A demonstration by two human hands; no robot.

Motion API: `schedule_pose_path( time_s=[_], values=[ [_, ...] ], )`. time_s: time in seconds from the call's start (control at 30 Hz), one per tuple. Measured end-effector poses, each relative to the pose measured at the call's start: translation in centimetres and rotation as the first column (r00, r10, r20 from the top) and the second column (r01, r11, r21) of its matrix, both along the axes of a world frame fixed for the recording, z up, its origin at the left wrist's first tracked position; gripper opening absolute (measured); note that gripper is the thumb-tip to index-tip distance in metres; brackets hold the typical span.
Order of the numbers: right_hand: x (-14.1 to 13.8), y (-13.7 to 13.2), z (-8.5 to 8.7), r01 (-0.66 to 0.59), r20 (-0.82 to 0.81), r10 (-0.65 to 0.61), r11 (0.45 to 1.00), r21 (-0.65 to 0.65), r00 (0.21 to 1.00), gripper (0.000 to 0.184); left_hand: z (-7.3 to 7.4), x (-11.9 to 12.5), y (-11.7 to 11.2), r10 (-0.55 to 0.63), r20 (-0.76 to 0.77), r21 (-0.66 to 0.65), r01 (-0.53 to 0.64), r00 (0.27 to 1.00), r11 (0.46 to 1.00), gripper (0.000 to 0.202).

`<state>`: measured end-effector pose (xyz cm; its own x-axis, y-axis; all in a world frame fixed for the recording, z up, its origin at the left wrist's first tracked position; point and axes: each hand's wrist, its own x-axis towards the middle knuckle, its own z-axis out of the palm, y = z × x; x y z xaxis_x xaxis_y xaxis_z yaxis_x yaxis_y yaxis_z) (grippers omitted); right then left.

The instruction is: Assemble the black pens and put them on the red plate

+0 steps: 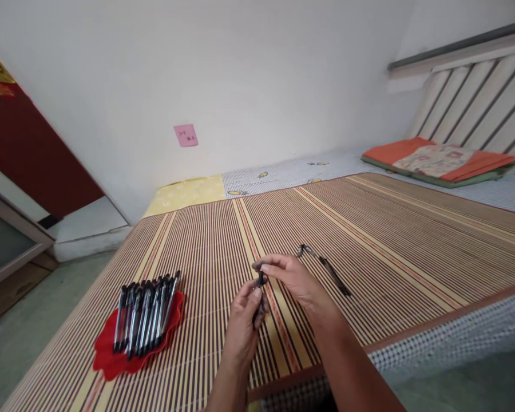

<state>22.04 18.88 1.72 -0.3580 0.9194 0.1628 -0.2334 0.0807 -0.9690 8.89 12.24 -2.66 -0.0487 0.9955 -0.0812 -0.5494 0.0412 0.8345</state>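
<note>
My left hand [244, 315] is closed around the lower part of a black pen [261, 278], which stands roughly upright over the mat. The thumb and fingers of my right hand [285, 272] pinch the pen's upper end. Much of the pen is hidden by my fingers. To the left, several capped pens with clear barrels [146, 315] lie side by side on a red scalloped tray [107, 360]. Beyond my right hand, black pen parts [335, 276] and a clear, dark-tipped piece [304, 250] lie on the mat.
A striped bamboo mat [206, 246] covers the bed, over a checked sheet [278, 171]. Folded orange cloth [395, 153] lies at the far right beside a white radiator [476, 97]. A pink note [185, 135] sticks to the white wall.
</note>
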Motion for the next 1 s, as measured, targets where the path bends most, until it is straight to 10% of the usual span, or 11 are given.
schedule_pose_path(
  time_s=[1.0],
  values=[
    [0.12,0.5,-0.81,0.031,-0.024,-0.034,0.993,-0.11,0.999,0.021,-0.36,0.29,-0.06,0.002,0.037,-0.038,-0.001,0.999,0.999,0.044]
  ],
)
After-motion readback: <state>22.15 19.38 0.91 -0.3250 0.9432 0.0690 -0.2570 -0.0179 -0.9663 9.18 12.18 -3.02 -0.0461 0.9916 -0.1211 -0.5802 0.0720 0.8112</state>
